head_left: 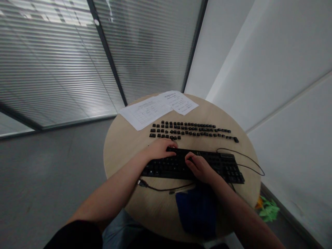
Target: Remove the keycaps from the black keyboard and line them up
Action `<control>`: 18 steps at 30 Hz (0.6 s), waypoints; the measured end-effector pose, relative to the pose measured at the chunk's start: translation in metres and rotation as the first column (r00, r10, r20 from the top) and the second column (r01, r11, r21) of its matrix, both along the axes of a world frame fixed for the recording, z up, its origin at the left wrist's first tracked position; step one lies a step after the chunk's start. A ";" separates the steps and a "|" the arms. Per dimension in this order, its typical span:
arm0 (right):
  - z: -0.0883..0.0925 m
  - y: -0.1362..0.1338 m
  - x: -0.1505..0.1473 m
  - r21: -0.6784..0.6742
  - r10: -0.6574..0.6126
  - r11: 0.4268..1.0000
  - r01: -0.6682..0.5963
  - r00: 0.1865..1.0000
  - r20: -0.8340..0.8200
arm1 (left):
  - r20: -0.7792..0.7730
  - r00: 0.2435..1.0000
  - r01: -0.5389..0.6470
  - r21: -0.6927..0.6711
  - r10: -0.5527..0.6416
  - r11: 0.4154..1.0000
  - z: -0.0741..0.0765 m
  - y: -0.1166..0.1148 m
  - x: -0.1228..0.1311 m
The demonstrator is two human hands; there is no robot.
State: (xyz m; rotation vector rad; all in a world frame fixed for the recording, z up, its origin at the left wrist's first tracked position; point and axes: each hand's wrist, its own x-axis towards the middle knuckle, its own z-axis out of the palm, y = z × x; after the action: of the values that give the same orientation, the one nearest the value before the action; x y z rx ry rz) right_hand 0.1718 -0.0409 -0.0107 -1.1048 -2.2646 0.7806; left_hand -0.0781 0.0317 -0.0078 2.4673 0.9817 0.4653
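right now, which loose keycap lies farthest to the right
The black keycap at the far right end of the loose ones, visibly bigger than those just beside it.

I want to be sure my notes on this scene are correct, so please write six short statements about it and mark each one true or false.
1. The left hand and right hand are at the keyboard. True.
2. The keyboard is white. False: it is black.
3. Papers lie on the round table, farther away than the loose keys. True.
4. The loose keys are heaped in one pile. False: they are spread in rows.
5. A plug lies on the keyboard's near side. True.
6. The right hand rests on the papers. False: it is at the keyboard.
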 end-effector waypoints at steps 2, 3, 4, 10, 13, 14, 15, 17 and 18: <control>0.000 -0.001 -0.002 0.074 0.022 0.997 -0.026 0.998 0.052 | -0.001 1.000 0.001 0.001 -0.001 1.000 0.000 0.000 0.000; 0.000 -0.002 -0.003 0.103 0.033 0.994 -0.040 0.997 0.071 | -0.001 1.000 0.001 0.003 -0.001 1.000 0.000 0.000 -0.001; -0.001 -0.003 -0.004 0.123 0.046 0.991 -0.056 0.995 0.086 | -0.002 1.000 -0.001 0.005 0.001 1.000 0.000 0.000 -0.001; -0.007 -0.004 -0.003 0.140 0.055 0.988 -0.067 0.995 0.084 | 0.003 1.000 -0.007 0.014 0.007 1.000 -0.001 0.000 -0.001; -0.012 -0.003 0.000 0.119 0.009 0.993 -0.007 1.000 -0.018 | 0.019 1.000 -0.011 0.008 0.011 1.000 0.001 -0.001 -0.001; -0.014 -0.003 0.001 0.093 0.002 0.996 0.003 0.998 -0.058 | 0.022 1.000 -0.011 0.010 0.011 1.000 0.001 -0.002 -0.001; -0.016 -0.003 0.001 0.055 -0.019 0.998 0.026 0.993 -0.118 | 0.023 1.000 -0.011 0.014 0.011 1.000 0.001 -0.002 -0.001; -0.020 -0.002 0.002 -0.056 -0.125 0.992 0.114 0.951 -0.281 | 0.011 1.000 -0.011 0.022 0.011 1.000 0.001 -0.002 -0.001; -0.022 -0.002 0.002 -0.113 -0.186 0.981 0.155 0.916 -0.356 | 0.003 1.000 -0.010 0.026 0.010 1.000 0.002 -0.003 -0.001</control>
State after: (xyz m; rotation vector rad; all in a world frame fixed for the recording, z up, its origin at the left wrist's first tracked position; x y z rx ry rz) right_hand 0.1739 -0.0427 -0.0331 -1.0746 -1.8150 0.9286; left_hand -0.0793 0.0290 -0.0058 2.4851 0.9937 0.4875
